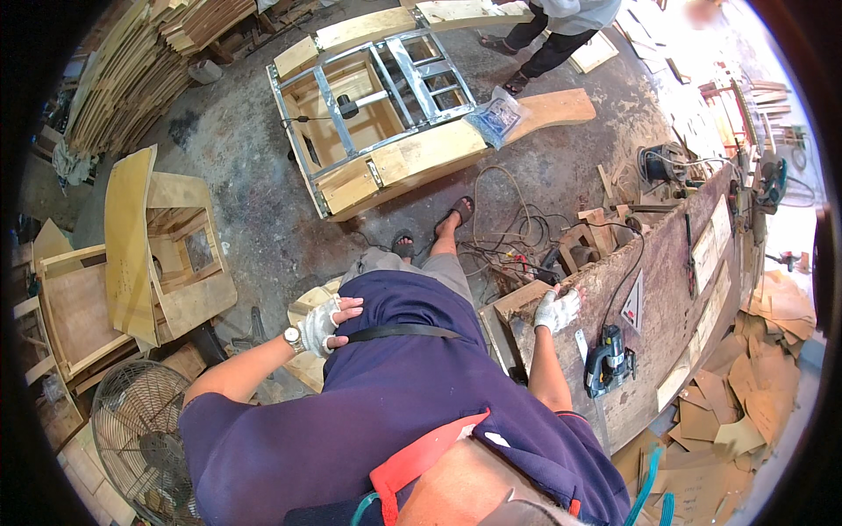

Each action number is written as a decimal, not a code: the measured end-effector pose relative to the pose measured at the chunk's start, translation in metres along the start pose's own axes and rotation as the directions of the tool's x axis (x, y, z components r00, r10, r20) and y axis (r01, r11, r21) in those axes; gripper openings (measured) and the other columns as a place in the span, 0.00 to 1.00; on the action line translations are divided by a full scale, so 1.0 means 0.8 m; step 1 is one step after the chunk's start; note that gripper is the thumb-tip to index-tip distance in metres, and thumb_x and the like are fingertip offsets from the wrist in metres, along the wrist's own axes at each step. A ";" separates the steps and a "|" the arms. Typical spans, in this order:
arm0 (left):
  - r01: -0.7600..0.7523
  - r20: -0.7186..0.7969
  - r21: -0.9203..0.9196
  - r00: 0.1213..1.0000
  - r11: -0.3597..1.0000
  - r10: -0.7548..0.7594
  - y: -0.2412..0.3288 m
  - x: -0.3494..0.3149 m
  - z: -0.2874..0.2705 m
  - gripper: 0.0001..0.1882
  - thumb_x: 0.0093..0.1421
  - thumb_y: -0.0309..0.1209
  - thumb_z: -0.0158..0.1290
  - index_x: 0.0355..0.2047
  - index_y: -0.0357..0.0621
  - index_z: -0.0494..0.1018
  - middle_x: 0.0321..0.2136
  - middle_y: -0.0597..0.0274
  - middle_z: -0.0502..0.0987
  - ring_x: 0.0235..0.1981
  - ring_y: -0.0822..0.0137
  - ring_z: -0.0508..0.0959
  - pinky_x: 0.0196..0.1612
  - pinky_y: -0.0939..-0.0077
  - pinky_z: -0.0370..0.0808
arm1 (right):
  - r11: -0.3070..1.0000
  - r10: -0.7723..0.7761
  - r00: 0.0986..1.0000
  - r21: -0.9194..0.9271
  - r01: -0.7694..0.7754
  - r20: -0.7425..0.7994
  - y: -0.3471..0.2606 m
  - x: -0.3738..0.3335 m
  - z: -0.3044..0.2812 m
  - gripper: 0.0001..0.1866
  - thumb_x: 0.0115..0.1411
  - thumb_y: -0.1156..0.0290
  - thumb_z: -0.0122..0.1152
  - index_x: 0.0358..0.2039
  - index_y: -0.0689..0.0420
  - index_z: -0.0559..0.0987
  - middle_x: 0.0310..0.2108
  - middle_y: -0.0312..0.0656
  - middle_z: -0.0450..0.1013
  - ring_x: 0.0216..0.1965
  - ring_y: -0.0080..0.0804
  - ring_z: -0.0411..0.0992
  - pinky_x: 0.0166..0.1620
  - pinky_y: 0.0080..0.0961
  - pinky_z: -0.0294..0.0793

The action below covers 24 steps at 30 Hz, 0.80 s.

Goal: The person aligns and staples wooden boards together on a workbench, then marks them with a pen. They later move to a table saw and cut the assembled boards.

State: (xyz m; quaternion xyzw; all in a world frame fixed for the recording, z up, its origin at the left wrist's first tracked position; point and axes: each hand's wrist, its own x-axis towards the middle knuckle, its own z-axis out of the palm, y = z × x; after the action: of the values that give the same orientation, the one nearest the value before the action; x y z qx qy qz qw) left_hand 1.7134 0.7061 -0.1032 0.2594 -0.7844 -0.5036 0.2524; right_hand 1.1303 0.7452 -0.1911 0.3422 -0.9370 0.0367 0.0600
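Note:
My left hand (322, 325), in a white glove with bare fingertips and a wristwatch (293, 338) above it, rests against my dark blue shirt (403, 359) at the waist, beside a black strap (395, 332). Its fingers are apart and hold nothing. My right hand (559, 310), gloved the same way, lies with fingers spread on the near corner of a worn wooden workbench (649, 298). Close to it on the bench are a white triangular set square (632, 301), a metal rule (581, 345) and a dark corded power tool (608, 361).
Ahead stands a wooden frame with metal bars (386, 105), a plastic bag (498, 117) on its edge. Cables (517, 223) and wood offcuts (583, 241) litter the floor by the bench. A fan (149, 443) and a wooden box (184, 254) stand left. Another person (557, 44) stands beyond.

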 end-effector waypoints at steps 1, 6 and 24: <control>0.003 0.009 0.007 1.000 1.000 -0.003 0.000 0.000 0.000 0.36 0.66 0.57 0.49 0.67 0.49 0.64 0.65 0.46 0.67 0.64 0.45 0.68 0.66 0.48 0.62 | 1.000 0.011 1.000 0.000 -0.011 0.008 0.000 0.000 0.001 0.35 0.68 0.49 0.52 0.70 0.54 0.64 0.73 0.47 0.55 0.74 0.47 0.50 0.73 0.50 0.49; 0.016 0.003 -0.011 1.000 1.000 -0.016 -0.002 -0.003 0.001 0.36 0.66 0.57 0.49 0.66 0.49 0.65 0.65 0.48 0.67 0.65 0.46 0.68 0.67 0.48 0.61 | 1.000 0.003 1.000 0.004 -0.003 0.002 0.001 0.001 0.002 0.35 0.68 0.49 0.52 0.70 0.54 0.64 0.73 0.47 0.55 0.74 0.46 0.51 0.72 0.50 0.50; -0.029 0.022 -0.015 0.999 0.999 0.030 -0.005 0.025 -0.003 0.35 0.69 0.56 0.45 0.67 0.45 0.63 0.65 0.42 0.66 0.66 0.44 0.67 0.67 0.47 0.61 | 1.000 0.010 1.000 -0.006 -0.009 0.022 -0.003 -0.001 -0.004 0.35 0.67 0.51 0.53 0.70 0.56 0.63 0.73 0.48 0.55 0.74 0.46 0.51 0.73 0.49 0.48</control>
State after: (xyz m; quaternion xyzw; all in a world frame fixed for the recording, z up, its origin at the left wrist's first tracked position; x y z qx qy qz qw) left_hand 1.7006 0.6896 -0.1031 0.2405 -0.7873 -0.5083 0.2530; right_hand 1.1326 0.7445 -0.1880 0.3379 -0.9393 0.0304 0.0504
